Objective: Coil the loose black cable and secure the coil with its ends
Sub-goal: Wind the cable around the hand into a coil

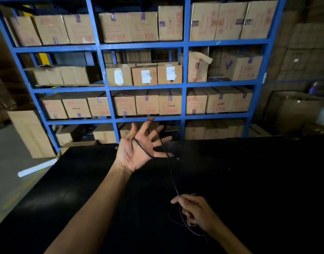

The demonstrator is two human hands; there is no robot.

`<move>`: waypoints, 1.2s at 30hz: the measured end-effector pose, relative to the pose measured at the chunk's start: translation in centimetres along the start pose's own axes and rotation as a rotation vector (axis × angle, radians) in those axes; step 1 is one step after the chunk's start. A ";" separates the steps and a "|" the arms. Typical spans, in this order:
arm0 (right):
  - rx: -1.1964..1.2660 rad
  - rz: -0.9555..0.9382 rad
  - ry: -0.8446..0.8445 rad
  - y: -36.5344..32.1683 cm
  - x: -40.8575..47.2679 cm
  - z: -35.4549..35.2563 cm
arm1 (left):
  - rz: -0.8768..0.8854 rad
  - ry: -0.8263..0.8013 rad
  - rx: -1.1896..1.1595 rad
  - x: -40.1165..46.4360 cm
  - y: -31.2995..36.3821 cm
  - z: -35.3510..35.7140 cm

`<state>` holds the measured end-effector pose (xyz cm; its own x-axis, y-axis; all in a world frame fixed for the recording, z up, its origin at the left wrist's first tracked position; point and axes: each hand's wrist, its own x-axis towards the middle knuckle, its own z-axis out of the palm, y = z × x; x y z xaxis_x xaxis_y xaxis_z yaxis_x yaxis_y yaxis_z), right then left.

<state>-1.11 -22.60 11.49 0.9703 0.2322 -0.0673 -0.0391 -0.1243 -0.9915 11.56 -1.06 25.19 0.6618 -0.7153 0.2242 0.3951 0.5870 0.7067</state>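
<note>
Cable [168, 163] runs between your two hands above the black table [249, 180]. Your left hand [137, 151] is raised with the palm toward you and all five fingers spread wide; it grips nothing. A turn of the cable lies across that palm, from the base of the thumb down to the base of the little finger, and another strand passes over the tip of your index finger and drops down in front of the other fingertips. From there the cable slants down to your right hand [194, 210], which sits lower and nearer to you, just above the table. Your right hand pinches the cable between thumb and index finger, with the other fingers curled in. Below that hand the loose remainder curves in slack loops on the table, hard to follow against the dark surface, so you cannot tell where its end lies. Beyond your left fingertips stands a blue shelf rack [185, 85] stacked with cardboard boxes [144, 74].
</note>
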 end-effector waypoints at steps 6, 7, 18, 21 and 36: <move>-0.301 0.028 0.187 -3.5 4.3 -2.8 | -0.284 -0.272 -0.008 -1.4 -0.2 2.6; -0.412 0.005 0.263 -4.7 5.2 -3.8 | -0.362 -0.300 0.031 -1.9 -0.6 2.8; -1.048 -0.262 0.291 -17.3 6.0 -4.1 | -0.550 0.190 0.429 -3.1 -1.9 -2.7; -0.802 -0.311 0.279 -14.3 3.9 -1.1 | -0.352 0.271 0.302 -2.6 0.2 -2.3; -0.339 -0.001 0.397 -3.9 3.6 1.8 | -0.359 -0.274 0.099 -4.0 2.2 3.8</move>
<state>2.07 -19.56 14.94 0.9887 -0.1428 0.0465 -0.0221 -0.4448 -0.8953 7.40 1.65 28.38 0.2959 -0.9485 0.1134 0.4968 0.2542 0.8298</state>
